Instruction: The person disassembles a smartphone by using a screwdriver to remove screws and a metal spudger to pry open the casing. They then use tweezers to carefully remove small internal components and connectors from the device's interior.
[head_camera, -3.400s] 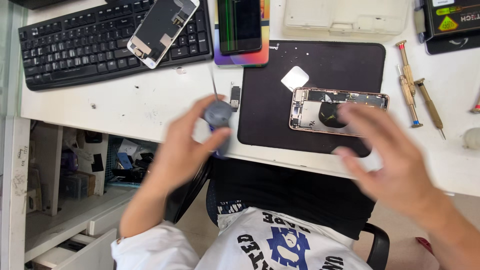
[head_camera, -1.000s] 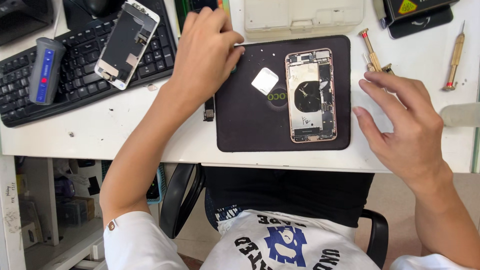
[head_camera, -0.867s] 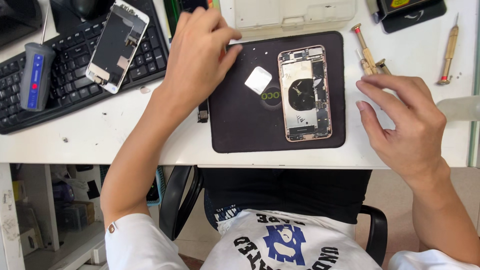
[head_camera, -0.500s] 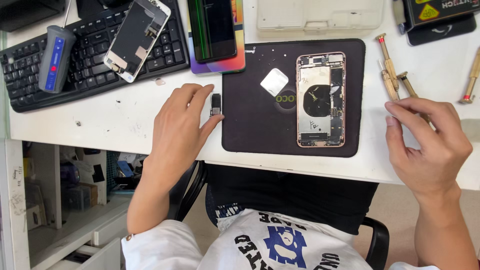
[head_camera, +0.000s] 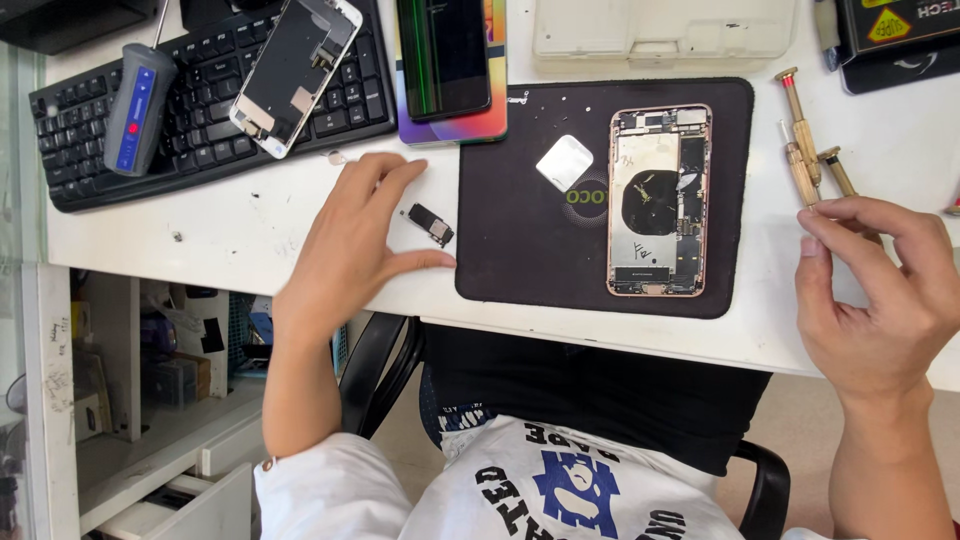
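Left hand (head_camera: 350, 240) lies on the white worktop (head_camera: 200, 240), grip wide: fingers spread, holding nothing. A small black component (head_camera: 430, 224) sits in the gap between thumb and forefinger. It is just beside them, and we can't tell whether they touch it. It lies just off the left edge of the black mat (head_camera: 510, 260).

Right hand (head_camera: 885, 290) hovers at the worktop's right end with its fingers loosely curled. The fingertips are at the lower end of the wooden-handled screwdrivers (head_camera: 800, 140). We cannot tell whether the grip has closed on one.

The opened phone (head_camera: 660, 200) lies back-off on the mat, internals showing, with a white square piece (head_camera: 565, 162) beside it. A detached screen (head_camera: 295, 75) and a grey tool (head_camera: 140, 105) rest on the keyboard (head_camera: 200, 110).

We judge this a pick-up step: one hand at the component, the other at a driver. Lifting so small and flat a part calls for a fine fingertip pinch, and the driver needs a firm hold on its shaft.
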